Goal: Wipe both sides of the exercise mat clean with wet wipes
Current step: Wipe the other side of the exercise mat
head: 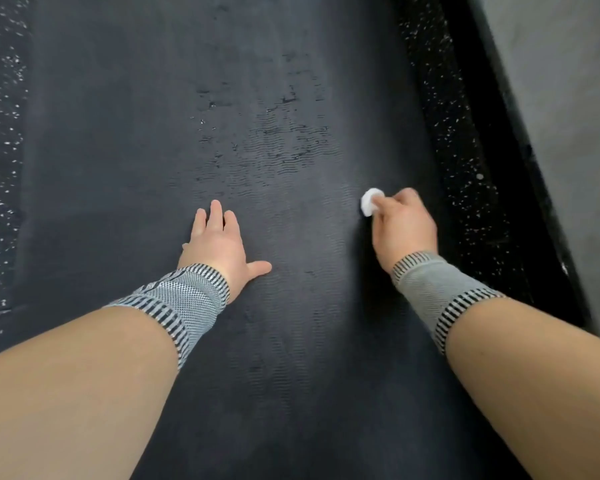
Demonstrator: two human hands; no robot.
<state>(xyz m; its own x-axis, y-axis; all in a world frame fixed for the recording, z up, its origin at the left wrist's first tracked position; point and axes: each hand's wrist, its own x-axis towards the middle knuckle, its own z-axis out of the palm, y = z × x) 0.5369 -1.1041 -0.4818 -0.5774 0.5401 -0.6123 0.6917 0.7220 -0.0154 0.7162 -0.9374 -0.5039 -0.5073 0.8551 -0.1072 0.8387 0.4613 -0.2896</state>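
A dark grey ribbed exercise mat (146, 109) lies flat and fills most of the view, running away from me. Wet streaks glisten on its middle stretch. My left hand (219, 242) rests flat on the mat with straight, spread fingers. My right hand (404, 225) grips a small crumpled white wet wipe (370, 201) and holds it against the mat near the mat's right edge. Both wrists wear grey knitted bands.
Black rubber floor with white speckles (451, 109) shows on both sides of the mat. A black skirting strip and a grey wall (565, 98) run along the right, close to the mat's edge.
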